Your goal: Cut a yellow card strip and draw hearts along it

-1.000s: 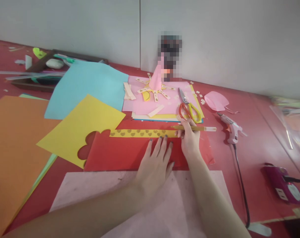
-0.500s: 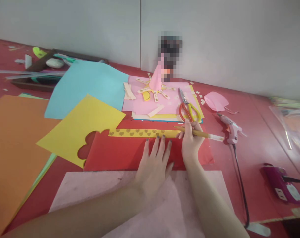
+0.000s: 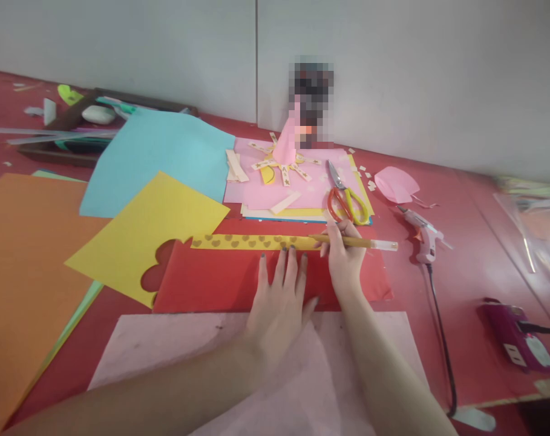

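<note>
A yellow paper strip (image 3: 224, 241) with brown hearts along it lies across a red sheet (image 3: 202, 278). My left hand (image 3: 279, 297) is spread flat on the red sheet, its fingertips on the strip's lower edge. In my right hand (image 3: 345, 257) is a gold pen (image 3: 356, 241) with a clear end, its tip pointing left over the strip. The right hand's fingers rest at the strip's right end and hide that end. Just beyond that hand lie scissors (image 3: 347, 197) with one red and one yellow handle, on stacked pink paper (image 3: 261, 197).
A pink paper cone (image 3: 287, 142) stands on strips behind the scissors. Blue (image 3: 161, 157), yellow (image 3: 120, 236) and orange sheets (image 3: 29, 254) cover the left. To the right are a glue gun (image 3: 422, 236) with its cord and a purple power socket (image 3: 517, 336).
The yellow strip has slid a little left. My right hand and the pen have shifted left with it, while my left hand has moved only slightly left.
</note>
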`<state>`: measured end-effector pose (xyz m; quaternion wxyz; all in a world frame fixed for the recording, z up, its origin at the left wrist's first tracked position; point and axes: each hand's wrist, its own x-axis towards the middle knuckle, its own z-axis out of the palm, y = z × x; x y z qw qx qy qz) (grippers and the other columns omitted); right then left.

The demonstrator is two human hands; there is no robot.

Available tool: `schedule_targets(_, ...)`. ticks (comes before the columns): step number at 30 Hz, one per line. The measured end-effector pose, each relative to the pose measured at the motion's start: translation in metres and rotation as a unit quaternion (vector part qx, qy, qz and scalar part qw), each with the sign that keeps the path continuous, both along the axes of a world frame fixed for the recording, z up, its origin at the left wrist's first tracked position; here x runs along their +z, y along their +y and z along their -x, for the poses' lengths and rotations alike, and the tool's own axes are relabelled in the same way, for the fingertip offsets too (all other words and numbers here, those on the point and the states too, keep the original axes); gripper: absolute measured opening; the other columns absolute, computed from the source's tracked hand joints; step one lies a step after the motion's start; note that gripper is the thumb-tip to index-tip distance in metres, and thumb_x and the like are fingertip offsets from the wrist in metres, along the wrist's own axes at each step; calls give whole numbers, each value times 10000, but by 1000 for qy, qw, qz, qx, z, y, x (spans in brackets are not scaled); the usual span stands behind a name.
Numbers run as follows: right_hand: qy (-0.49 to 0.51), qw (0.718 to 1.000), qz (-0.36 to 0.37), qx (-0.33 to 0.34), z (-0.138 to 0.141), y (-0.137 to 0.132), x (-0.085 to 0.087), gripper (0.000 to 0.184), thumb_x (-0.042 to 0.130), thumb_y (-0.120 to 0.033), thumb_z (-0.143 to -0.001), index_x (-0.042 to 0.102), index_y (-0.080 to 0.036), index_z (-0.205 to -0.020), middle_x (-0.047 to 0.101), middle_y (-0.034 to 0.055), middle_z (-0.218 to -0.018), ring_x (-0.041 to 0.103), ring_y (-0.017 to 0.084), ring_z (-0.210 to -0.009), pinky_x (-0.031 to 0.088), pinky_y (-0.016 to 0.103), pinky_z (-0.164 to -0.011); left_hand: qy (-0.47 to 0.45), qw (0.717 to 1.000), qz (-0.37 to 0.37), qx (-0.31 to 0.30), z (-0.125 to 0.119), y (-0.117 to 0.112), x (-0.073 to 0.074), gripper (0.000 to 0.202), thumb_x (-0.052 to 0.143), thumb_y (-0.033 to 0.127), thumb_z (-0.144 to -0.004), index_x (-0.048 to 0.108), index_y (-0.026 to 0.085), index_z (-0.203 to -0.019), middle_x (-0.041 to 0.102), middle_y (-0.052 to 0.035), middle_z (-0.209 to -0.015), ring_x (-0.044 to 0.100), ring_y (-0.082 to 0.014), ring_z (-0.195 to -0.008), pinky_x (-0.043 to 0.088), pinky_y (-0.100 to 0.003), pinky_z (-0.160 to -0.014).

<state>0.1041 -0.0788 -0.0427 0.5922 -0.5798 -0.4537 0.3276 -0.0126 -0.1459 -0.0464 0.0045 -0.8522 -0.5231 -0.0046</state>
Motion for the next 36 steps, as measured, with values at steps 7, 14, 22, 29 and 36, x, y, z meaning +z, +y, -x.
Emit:
schedule_targets(7,-15,999,22,17,1,0,-4,291,502,-347,-833,400,-206,-601,400,-99,-379,511,86,-380,451,213,-496,10,1000,7,5,-1,1,-1,603,226,428,-890,296,44,-1349,305,-197,-1410,251,-315,-1306,167,-539,-1054)
schedule_targets(14,-42,996,57,50,0,5,-7,286,494,-356,-831,395,-212,-605,414,-95,-369,503,94,-387,439,216,-502,8,1000,18,-7,0,3,-1,605,277,430,-878,354,23,-1318,359,-197,-1380,269,-307,-1300,199,-485,-1067)
schedule_targets(22,-54,996,47,56,-1,6,-7,297,488,-361,-832,383,-214,-597,419,-92,-371,492,94,-383,440,224,-515,13,1000,8,-23,-1,3,0,586,292,405,-879,389,1,-1292,379,-210,-1364,282,-317,-1292,217,-482,-1061)
schedule_targets(29,-47,999,14,11,4,2,-6,288,547,-358,-794,384,-215,-605,413,-93,-418,481,88,-376,432,220,-461,14,1000,13,-14,-2,4,0,601,266,427,-881,361,21,-1313,350,-197,-1385,267,-310,-1300,261,-485,-1041)
schedule_targets(36,-73,996,24,32,5,2,-4,327,568,-348,-771,342,-222,-573,368,-92,-420,524,108,-417,425,223,-455,12,1000,16,-19,-2,5,1,584,274,420,-881,399,24,-1291,362,-191,-1379,278,-307,-1296,272,-483,-1036)
